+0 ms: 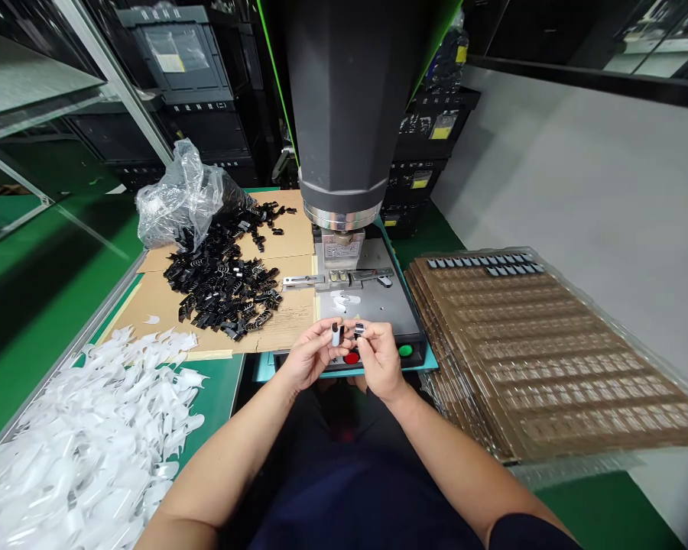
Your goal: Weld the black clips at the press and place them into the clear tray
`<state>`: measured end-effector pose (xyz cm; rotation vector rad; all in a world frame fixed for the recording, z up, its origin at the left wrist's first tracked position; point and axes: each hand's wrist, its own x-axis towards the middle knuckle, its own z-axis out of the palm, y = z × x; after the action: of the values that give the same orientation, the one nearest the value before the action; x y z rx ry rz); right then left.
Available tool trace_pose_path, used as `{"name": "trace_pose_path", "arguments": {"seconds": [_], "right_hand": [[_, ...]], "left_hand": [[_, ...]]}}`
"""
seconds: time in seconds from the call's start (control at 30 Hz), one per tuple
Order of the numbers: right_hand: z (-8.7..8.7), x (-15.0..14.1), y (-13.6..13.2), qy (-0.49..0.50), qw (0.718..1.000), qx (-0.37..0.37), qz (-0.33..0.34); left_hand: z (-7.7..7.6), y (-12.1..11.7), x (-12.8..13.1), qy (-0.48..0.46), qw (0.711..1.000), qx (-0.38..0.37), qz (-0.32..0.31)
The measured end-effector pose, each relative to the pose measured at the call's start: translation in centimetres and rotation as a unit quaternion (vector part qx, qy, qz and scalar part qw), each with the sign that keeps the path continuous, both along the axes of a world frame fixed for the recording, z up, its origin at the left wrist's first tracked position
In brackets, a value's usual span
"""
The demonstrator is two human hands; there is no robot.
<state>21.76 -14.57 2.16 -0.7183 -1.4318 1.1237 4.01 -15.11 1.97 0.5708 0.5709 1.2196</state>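
Observation:
My left hand [308, 354] pinches a small black-and-white part [335, 334] in front of the press base. My right hand [378, 357] pinches a second small dark part [359, 330] right beside it, fingertips of both hands almost touching. Both hands hover over the machine's front panel, just above a red button [352, 357] and left of a green button [405, 351]. Behind them, the grey press head [344, 114] hangs over a metal fixture [344, 269] on the grey base plate [390, 305].
A heap of small black parts [223, 283] lies on cardboard at the left, by a crumpled plastic bag [177, 195]. White plastic pieces [86, 443] pile up at lower left. Stacked brown trays [544, 351] stand on the right, several finished parts in the top rows [485, 263].

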Motion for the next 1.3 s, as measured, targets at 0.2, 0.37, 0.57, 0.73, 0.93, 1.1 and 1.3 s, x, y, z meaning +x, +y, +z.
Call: {"name": "trace_pose_path", "arguments": {"seconds": [0.2,0.37,0.57,0.73,0.93,1.1,1.3], "right_hand": [[-0.1,0.1,0.0,-0.007,1.0,-0.01,-0.008],[-0.3,0.2,0.0,-0.008,1.0,-0.003,-0.004],[-0.4,0.3,-0.1,-0.009,1.0,-0.018,-0.012],[-0.5,0.5,-0.2,-0.025,1.0,0.008,-0.012],[-0.4,0.5,-0.2,-0.037,0.999,0.014,-0.012],[-0.4,0.5,-0.3,-0.031,0.999,0.008,-0.015],[-1.1,0.5,0.1,-0.047,0.998,0.011,-0.041]], "left_hand": [[0.1,0.0,0.0,-0.001,1.0,0.004,0.001],[0.1,-0.1,0.0,-0.002,1.0,0.003,-0.001],[-0.2,0.0,-0.1,0.003,1.0,0.004,-0.006],[0.0,-0.1,0.0,0.003,1.0,0.008,-0.002],[0.2,-0.2,0.1,0.0,1.0,0.008,0.0],[0.0,-0.2,0.0,0.003,1.0,0.009,-0.003],[-0.1,-0.2,0.2,0.013,1.0,0.003,0.008]]}}
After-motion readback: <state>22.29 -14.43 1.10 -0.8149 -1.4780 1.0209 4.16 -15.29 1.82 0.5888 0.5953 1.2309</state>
